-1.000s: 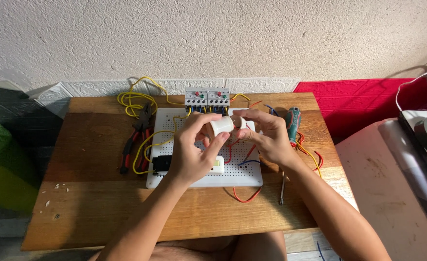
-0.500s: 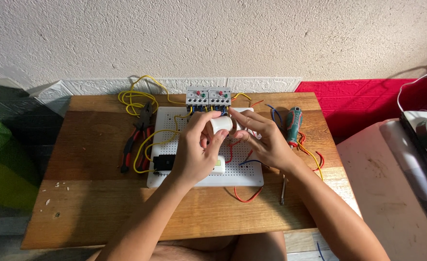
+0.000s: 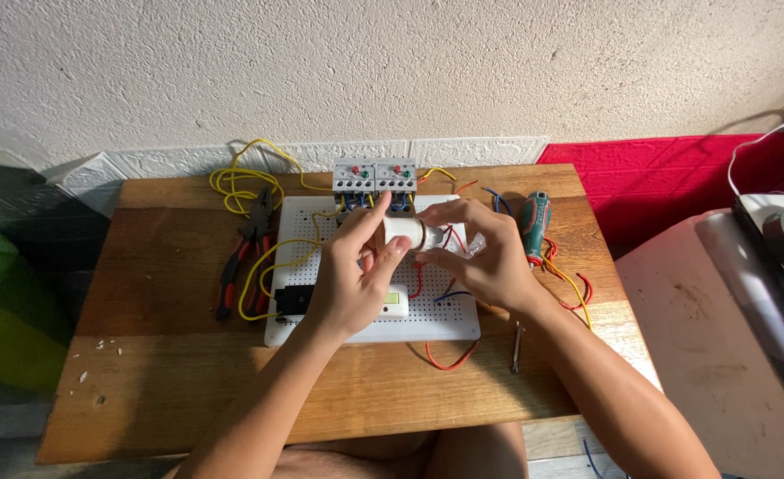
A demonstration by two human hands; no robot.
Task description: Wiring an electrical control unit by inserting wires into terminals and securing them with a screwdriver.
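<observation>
pliers (image 3: 241, 257) | screwdriver (image 3: 534, 226) | yellow wire (image 3: 241, 182) | wooden table (image 3: 161, 355)

My left hand (image 3: 349, 282) and right hand (image 3: 485, 257): both bare, no gloves, rings or watch. Forearms bare, no sleeves, entering from 6 o'clock; bare knees there too.

Left hand (image 3: 349, 282) slides its grip along the white lamp holder (image 3: 403, 232), thumb now on top (index finger up); right hand (image 3: 481, 255) has rotated, fingers curling over the clear bulb (image 3: 467, 248).
</observation>
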